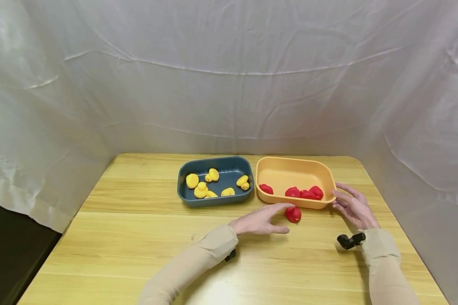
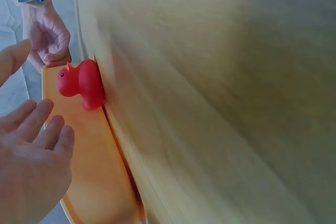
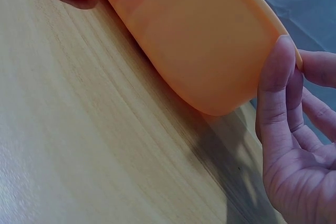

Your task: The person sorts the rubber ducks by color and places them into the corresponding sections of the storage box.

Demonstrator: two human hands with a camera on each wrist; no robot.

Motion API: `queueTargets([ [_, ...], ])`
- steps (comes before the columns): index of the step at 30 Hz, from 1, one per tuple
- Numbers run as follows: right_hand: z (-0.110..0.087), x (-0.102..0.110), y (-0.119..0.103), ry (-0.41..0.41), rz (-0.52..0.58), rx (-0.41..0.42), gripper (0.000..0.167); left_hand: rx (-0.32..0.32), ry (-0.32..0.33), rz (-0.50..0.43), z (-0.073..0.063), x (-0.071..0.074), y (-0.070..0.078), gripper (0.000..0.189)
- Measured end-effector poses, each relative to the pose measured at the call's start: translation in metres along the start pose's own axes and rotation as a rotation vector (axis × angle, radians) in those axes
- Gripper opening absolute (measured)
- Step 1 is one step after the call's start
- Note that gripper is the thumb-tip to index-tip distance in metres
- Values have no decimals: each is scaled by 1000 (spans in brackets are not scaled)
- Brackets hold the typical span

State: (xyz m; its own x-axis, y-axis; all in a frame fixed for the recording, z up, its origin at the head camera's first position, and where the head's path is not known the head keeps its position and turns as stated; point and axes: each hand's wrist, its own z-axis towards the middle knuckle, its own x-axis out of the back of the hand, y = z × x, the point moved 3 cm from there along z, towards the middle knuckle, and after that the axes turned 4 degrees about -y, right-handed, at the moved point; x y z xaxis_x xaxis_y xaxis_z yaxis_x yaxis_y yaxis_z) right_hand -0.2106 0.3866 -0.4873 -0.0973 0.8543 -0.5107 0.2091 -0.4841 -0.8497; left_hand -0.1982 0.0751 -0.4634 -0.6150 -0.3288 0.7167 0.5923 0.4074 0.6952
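A red rubber duck (image 1: 293,214) stands on the table just in front of an orange bin (image 1: 269,197). My left hand (image 1: 260,219) reaches in from its left, thumb and fingers spread apart around a gap, the index fingertip overlapping the duck's top in the head view. In the left wrist view that red duck (image 2: 86,83) shows beyond the fingers, with space between. At the bin's right end my right hand (image 1: 355,206) pinches the rim, thumb against the outer wall as the right wrist view shows. Several red ducks (image 1: 292,192) lie inside along the front wall.
A dark blue bin (image 1: 213,202) holding several yellow ducks (image 1: 192,181) stands left of the orange one. Both are near the back edge of the wooden table (image 1: 137,237). Pale sheeting (image 1: 229,93) hangs behind and at the sides.
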Motion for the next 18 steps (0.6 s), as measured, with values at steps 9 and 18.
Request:
queueTargets([
  [9,0,-1,0,6,-23,-9,30,-5,-91,18,7,-8,-1,77],
  [18,0,0,-2,2,-26,-7,30,-16,-127,76,10,-10,1,75],
])
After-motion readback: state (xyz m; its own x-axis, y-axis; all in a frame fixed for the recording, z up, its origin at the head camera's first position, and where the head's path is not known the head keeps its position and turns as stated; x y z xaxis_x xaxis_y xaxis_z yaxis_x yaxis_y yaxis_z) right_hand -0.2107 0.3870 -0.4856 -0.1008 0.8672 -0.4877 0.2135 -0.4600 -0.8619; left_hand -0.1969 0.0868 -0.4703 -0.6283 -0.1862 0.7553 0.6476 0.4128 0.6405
